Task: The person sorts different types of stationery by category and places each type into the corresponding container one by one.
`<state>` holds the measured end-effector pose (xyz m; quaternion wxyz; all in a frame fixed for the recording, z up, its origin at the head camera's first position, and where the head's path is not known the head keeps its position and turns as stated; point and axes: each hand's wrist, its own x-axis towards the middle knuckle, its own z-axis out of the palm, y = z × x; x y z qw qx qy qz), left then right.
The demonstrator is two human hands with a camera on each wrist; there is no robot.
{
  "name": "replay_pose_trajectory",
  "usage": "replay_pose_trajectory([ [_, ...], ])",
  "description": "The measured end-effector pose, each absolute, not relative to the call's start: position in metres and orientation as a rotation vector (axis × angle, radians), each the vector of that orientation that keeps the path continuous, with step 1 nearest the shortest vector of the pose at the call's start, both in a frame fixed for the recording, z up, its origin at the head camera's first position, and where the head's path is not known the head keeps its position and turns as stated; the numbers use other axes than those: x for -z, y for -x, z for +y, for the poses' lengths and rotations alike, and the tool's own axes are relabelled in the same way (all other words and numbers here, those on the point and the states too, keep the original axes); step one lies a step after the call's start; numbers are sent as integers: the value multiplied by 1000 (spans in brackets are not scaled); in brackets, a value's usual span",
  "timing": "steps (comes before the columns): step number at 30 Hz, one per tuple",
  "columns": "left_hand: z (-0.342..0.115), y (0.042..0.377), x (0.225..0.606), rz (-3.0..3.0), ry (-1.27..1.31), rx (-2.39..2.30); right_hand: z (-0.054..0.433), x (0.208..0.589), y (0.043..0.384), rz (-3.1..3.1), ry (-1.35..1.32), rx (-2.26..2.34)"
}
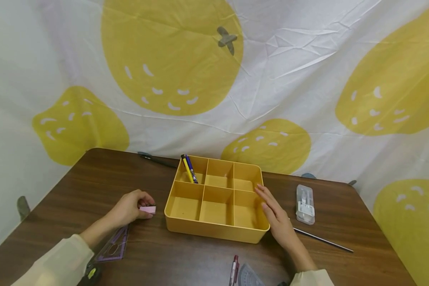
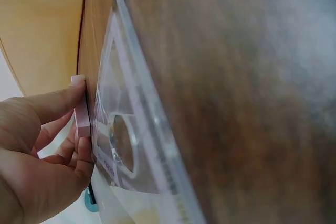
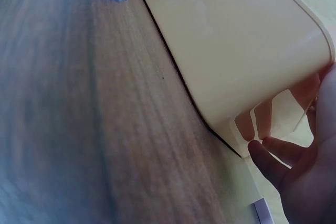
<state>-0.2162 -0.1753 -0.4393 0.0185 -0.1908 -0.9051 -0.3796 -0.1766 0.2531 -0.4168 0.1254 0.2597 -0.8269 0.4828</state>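
Observation:
A yellow organizer tray (image 1: 214, 233) with several compartments stands on the table. To its left, my left hand (image 1: 131, 207) pinches a small pink rectangular block (image 1: 148, 209), shaped like an eraser, between thumb and fingers. The left wrist view shows the pink block (image 2: 81, 113) held just above the wood. My right hand (image 1: 277, 219) rests with extended fingers against the tray's right side. In the right wrist view, fingertips of the right hand (image 3: 302, 166) touch the tray's outer wall (image 3: 231, 45). A yellow pen (image 1: 187, 169) and a blue pen (image 1: 192, 169) lean in the back-left compartment.
A purple-edged set square (image 1: 122, 243) lies by the left forearm. A dark red pen (image 1: 234, 270) and a protractor (image 1: 248, 276) lie at the front. At right are a clear case (image 1: 305, 204) and a thin rod (image 1: 323, 240). Behind the tray is a dark strip (image 1: 157, 159).

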Motion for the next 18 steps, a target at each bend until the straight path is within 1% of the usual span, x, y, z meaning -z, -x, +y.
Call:
replay_pose_trajectory([
  [9,-175,215,439,-2809,600,1139,255,420,179,-2398,-772,-1413],
  [18,-176,216,436,-2848,614,1167,267,444,193,-2403,-760,-1393],
])
